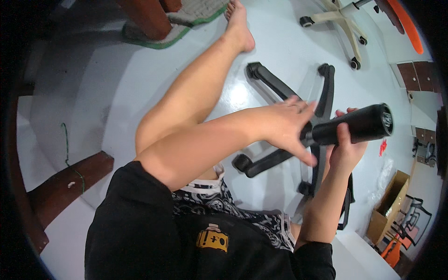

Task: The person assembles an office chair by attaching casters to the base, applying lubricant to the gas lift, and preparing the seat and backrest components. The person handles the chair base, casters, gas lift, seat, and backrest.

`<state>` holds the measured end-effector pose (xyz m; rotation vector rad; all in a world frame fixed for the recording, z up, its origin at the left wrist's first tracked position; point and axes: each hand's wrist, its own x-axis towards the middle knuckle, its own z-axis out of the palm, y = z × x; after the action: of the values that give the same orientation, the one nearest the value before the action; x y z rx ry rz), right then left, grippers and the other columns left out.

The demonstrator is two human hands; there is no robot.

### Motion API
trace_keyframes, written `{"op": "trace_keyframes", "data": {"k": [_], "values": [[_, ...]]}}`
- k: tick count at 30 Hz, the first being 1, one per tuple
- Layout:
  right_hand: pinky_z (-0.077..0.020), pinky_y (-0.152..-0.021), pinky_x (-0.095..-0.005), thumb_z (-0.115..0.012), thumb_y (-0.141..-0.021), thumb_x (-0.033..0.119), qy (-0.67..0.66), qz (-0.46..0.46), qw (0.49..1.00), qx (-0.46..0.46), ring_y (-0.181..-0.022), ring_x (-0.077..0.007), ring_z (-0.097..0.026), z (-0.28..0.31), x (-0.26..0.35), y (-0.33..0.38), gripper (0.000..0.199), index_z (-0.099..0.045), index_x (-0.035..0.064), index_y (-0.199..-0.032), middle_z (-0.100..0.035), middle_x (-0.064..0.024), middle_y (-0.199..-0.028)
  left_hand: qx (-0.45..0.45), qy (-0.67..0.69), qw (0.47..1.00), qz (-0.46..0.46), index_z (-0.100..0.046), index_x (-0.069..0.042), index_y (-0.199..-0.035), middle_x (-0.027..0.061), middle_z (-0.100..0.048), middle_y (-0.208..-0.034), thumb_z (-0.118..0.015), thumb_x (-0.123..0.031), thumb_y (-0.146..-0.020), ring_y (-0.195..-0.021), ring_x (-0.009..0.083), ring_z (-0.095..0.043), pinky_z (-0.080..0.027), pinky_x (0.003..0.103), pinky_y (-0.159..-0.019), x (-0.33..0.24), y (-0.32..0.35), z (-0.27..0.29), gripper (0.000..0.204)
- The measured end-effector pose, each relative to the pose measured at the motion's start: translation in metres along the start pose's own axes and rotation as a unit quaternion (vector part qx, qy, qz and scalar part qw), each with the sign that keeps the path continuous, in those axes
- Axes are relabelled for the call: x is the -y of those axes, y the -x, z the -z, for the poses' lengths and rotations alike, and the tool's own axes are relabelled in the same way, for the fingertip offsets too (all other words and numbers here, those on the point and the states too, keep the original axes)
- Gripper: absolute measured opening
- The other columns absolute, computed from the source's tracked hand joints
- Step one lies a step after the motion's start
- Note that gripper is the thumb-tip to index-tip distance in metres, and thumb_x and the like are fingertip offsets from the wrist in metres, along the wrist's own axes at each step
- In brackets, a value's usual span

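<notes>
A black five-legged office chair base (275,161) with casters stands on the floor in front of me. From its hub rises a black cylinder column (371,122), tilted to the right in the view. My right hand (347,145) is wrapped around the column's lower side, fingers showing on both sides. My left hand (288,127) reaches across beside the hub, fingers spread and slightly blurred. A ring sits on one finger. The left hand covers part of the hub, so whether it touches the column cannot be made out.
My bare leg (186,98) stretches along the left. A beige wheeled chair base (333,17) stands at the far right. An open cardboard box (387,205) and clear plastic wrap (383,179) lie at right. Brown wooden legs (74,179) and a green-edged grey mat (186,23) are leftward.
</notes>
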<state>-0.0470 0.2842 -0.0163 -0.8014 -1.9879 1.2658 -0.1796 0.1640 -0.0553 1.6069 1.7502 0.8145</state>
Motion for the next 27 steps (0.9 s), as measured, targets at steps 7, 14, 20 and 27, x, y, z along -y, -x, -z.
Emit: {"op": "trace_keyframes", "data": {"k": [7, 14, 20, 27], "values": [[-0.0249, -0.106, -0.0407, -0.067, -0.062, 0.016, 0.102, 0.101, 0.956, 0.255, -0.13, -0.0342, -0.026, -0.052, 0.039, -0.003, 0.083, -0.029, -0.0033, -0.134, -0.019, -0.0215, -0.141, -0.332, 0.421, 0.844, -0.005, -0.049, 0.002, -0.1, 0.0153, -0.06, -0.091, -0.077, -0.027, -0.062, -0.085, 0.0235, -0.06, -0.048, 0.034, -0.077, -0.028, 0.009, 0.048, 0.056], [-0.0433, -0.088, -0.0395, -0.066, -0.071, 0.022, 0.069, -0.002, 0.962, 0.264, -0.117, -0.0304, -0.044, -0.041, 0.024, 0.009, 0.086, -0.021, 0.014, -0.143, -0.014, -0.015, -0.146, -0.553, 0.284, 0.783, -0.004, -0.047, 0.0, -0.111, 0.0106, -0.055, -0.105, -0.073, -0.022, -0.072, -0.094, 0.0195, -0.053, -0.046, 0.032, -0.08, 0.079, 0.008, 0.167, 0.052], [-0.046, -0.076, -0.0262, -0.056, -0.083, 0.003, -0.117, -0.13, 0.974, 0.143, -0.097, -0.0174, -0.053, -0.043, -0.027, 0.015, 0.052, -0.036, 0.0012, -0.131, -0.048, -0.0118, -0.12, -0.653, 0.187, 0.734, -0.005, -0.043, -0.006, -0.122, 0.0077, -0.045, -0.121, -0.068, -0.021, -0.078, -0.108, 0.0215, -0.045, -0.043, 0.034, -0.087, 0.197, -0.029, 0.217, 0.053], [-0.0472, -0.075, -0.0289, -0.051, -0.083, -0.004, -0.231, -0.203, 0.952, 0.004, -0.082, -0.0162, -0.057, -0.034, -0.064, 0.043, 0.028, -0.049, -0.0028, -0.111, -0.057, -0.0116, -0.101, -0.645, 0.341, 0.676, -0.101, -0.038, -0.012, -0.135, 0.0043, -0.035, -0.139, -0.061, -0.019, -0.086, -0.125, 0.0238, -0.036, -0.04, 0.036, -0.096, 0.331, -0.049, 0.271, 0.055]]}}
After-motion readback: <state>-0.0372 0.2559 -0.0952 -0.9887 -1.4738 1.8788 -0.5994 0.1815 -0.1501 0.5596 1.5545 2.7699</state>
